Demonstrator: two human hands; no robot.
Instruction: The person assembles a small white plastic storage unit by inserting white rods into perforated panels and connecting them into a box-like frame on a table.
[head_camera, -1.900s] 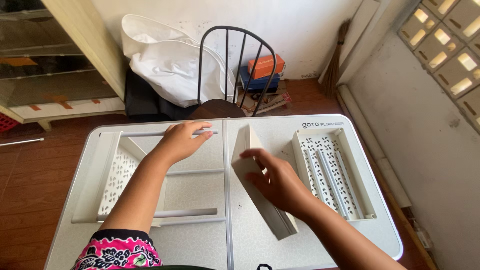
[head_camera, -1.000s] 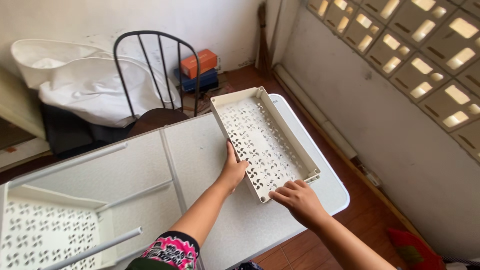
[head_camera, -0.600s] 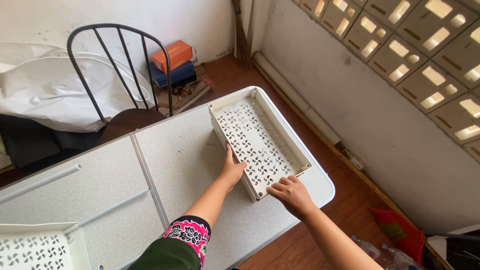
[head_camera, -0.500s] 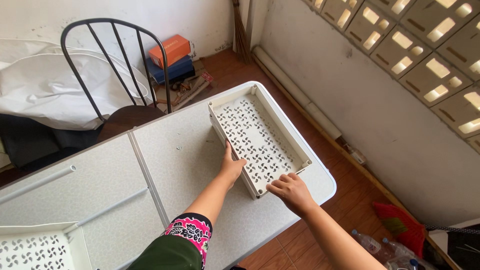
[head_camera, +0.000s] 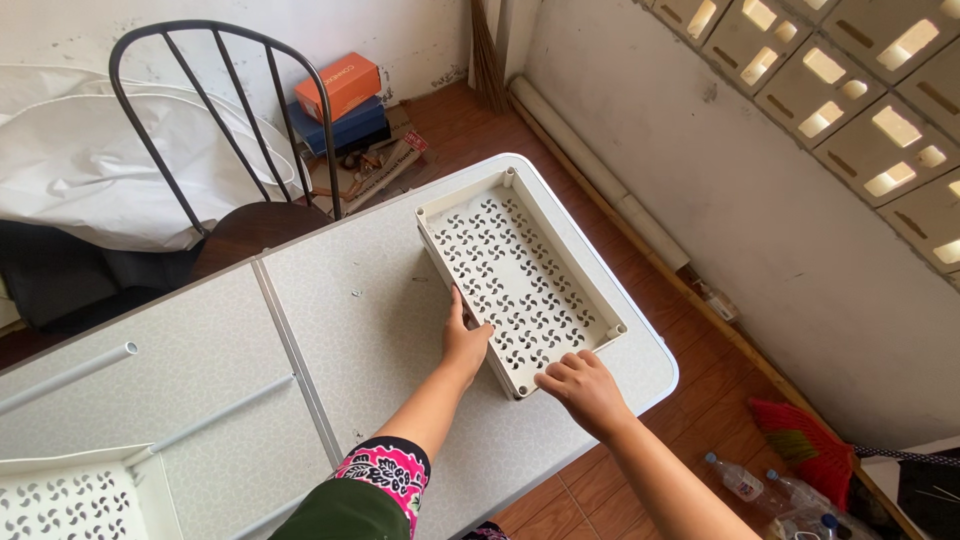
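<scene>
A white plastic tray (head_camera: 597, 307) with a pattern of cut-out holes lies flat on the right end of a grey folding table (head_camera: 360, 330). My left hand (head_camera: 464, 339) grips the tray's left long rim, thumb over the edge. My right hand (head_camera: 583, 388) rests on the near short rim, fingers curled on it. Another perforated white tray (head_camera: 70, 503) shows at the table's near left corner, with two white tubes (head_camera: 215, 415) lying beside it.
A black metal chair (head_camera: 228, 150) stands behind the table with white fabric (head_camera: 80, 160) piled next to it. Orange and blue boxes (head_camera: 340, 100) sit on the floor. A wall of patterned blocks runs along the right. Plastic bottles (head_camera: 760, 485) and a broom lie low right.
The view swung from the table's middle to its right end. Both hands left an upright panel and took the flat perforated tray, which has shifted slightly on the table.
</scene>
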